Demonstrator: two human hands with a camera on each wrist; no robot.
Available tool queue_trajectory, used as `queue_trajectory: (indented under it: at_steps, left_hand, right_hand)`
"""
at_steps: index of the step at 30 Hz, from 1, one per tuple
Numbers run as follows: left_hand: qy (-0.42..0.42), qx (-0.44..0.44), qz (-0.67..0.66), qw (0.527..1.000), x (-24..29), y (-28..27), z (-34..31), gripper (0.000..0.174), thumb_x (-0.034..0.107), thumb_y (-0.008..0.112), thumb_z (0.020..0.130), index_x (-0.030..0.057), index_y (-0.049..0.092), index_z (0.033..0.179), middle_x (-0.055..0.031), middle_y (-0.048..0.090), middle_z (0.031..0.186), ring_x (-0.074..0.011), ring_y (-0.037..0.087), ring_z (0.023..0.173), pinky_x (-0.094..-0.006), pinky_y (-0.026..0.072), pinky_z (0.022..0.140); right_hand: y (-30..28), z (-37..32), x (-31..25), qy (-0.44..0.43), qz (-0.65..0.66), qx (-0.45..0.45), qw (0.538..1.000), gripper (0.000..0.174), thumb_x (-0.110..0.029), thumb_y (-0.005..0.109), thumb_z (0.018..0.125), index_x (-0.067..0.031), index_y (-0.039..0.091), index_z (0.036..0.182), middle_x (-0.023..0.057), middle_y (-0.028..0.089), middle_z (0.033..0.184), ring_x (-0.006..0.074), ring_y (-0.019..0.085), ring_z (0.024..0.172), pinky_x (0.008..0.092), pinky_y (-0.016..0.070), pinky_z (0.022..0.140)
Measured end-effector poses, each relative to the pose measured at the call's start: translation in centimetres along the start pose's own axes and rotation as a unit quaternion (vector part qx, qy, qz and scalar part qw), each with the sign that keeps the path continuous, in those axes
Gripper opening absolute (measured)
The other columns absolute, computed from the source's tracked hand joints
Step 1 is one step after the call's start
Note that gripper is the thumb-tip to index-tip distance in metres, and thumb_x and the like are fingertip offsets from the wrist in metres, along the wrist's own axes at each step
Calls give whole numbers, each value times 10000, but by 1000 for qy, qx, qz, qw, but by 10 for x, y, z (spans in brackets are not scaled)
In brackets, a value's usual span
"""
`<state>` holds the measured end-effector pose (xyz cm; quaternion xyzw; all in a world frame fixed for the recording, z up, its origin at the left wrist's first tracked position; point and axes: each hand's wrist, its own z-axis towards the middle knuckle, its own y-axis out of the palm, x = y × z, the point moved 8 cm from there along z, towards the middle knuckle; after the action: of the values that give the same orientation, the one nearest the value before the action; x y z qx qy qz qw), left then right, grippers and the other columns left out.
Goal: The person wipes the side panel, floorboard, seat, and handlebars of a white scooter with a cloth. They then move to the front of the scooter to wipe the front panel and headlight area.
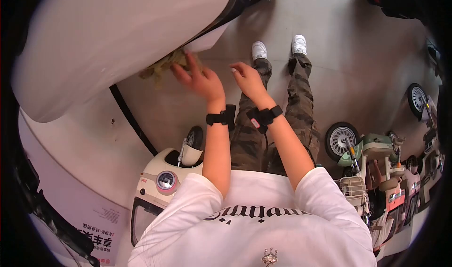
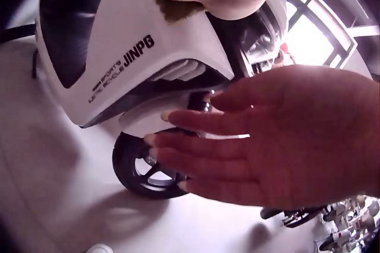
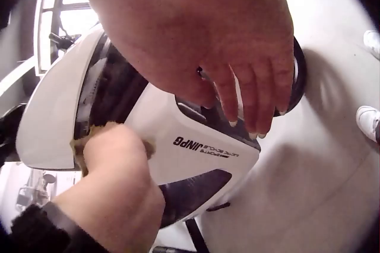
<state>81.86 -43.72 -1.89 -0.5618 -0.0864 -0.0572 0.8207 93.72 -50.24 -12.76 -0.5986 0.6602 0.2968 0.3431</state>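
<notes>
A large white scooter body (image 1: 117, 41), lettered JINPG in both wrist views, fills the upper left of the head view. My left hand (image 1: 202, 81) holds a yellowish-brown cloth (image 1: 165, 67) against the lower side of this body, its fingers spread over the cloth. The right wrist view shows this hand (image 3: 116, 158) from behind, cloth edges sticking out on both sides and the fingertips hidden. Beside it, my right hand (image 1: 248, 78) hovers with nothing in it. In the left wrist view the right palm (image 2: 297, 134) shows, fingers nearly straight, overlapping the scooter's front wheel (image 2: 154, 170).
A cream scooter with a round pink-rimmed lamp (image 1: 166, 181) stands close by my left arm. Several small scooters, one green (image 1: 376, 147), line the right side. A printed sign (image 1: 101, 220) lies at lower left. A dark vehicle (image 1: 395, 3) is at top right.
</notes>
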Motion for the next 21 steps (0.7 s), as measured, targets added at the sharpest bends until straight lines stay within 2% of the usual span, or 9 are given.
queue_trajectory:
  at_steps: [1, 3, 7, 9, 12, 14, 16, 18, 21]
  left_hand:
    - [-1, -3, 0, 1000, 5, 3, -4, 515, 9, 518, 802, 128, 508, 1303, -238, 348, 1384, -415, 355, 1256, -491, 296, 1025]
    - [94, -90, -49, 990, 30, 21, -12, 540, 18, 545, 766, 197, 542, 1276, -208, 413, 1322, -391, 403, 1211, -501, 306, 1012]
    - [156, -121, -44, 979, 38, 39, -12, 534, 34, 566, 741, 226, 570, 1240, -175, 458, 1269, -374, 431, 1175, -492, 328, 991]
    - [231, -96, 36, 967, 29, 40, -10, 532, 56, 587, 728, 241, 576, 1226, -149, 491, 1233, -362, 450, 1147, -480, 352, 961]
    - [192, -137, 80, 968, -19, 33, -9, 546, 83, 599, 723, 251, 560, 1241, -132, 515, 1202, -347, 465, 1120, -475, 366, 933]
    - [197, -112, 162, 960, -27, -1, 8, 478, 108, 595, 770, 275, 565, 1217, -63, 555, 1123, -305, 539, 1041, -416, 454, 820]
    - [183, -145, 179, 956, -58, -10, 10, 478, 99, 580, 776, 244, 557, 1231, -67, 557, 1131, -303, 538, 1048, -411, 457, 796]
    - [144, -224, 207, 941, -90, -8, 8, 480, 92, 582, 767, 210, 559, 1232, -87, 549, 1124, -312, 532, 1055, -412, 455, 832]
    - [179, -176, 207, 946, -80, -19, 9, 507, 80, 590, 754, 187, 547, 1247, -112, 515, 1185, -311, 498, 1121, -398, 421, 940]
  right_hand:
    - [-2, -1, 2, 3, -1, 0, 1000, 233, -140, 529, 841, -5, 612, 1011, 192, 635, 849, 347, 608, 799, 393, 475, 724]
    - [-6, 0, 8, 6, -9, 7, 1000, 234, -148, 526, 847, -8, 614, 1012, 190, 634, 843, 337, 610, 791, 386, 473, 715]
    - [-32, -3, 23, 43, -6, 17, 999, 232, -158, 526, 856, -16, 617, 1016, 181, 633, 831, 313, 616, 778, 367, 473, 705]
    - [-50, -5, 37, 89, 7, 21, 996, 234, -170, 528, 864, -22, 616, 1021, 173, 632, 823, 285, 620, 767, 351, 470, 694]
    - [-85, -13, 47, 63, -14, 42, 997, 236, -172, 534, 865, -25, 612, 1033, 163, 644, 849, 259, 628, 785, 332, 473, 719]
    - [-115, -23, 59, 68, -27, 53, 996, 240, -171, 538, 867, -29, 609, 1046, 153, 654, 875, 247, 633, 806, 321, 475, 741]
    - [-154, -34, 63, 54, -43, 77, 995, 240, -162, 539, 870, -32, 605, 1060, 145, 659, 895, 234, 637, 820, 315, 477, 748]
    - [-194, -52, 52, 35, -65, 114, 991, 231, -142, 536, 873, -36, 605, 1067, 138, 663, 911, 218, 639, 820, 316, 482, 744]
    - [-243, -67, 69, 36, -56, 154, 986, 230, -112, 513, 892, -46, 597, 1095, 122, 654, 959, 198, 625, 880, 317, 481, 796]
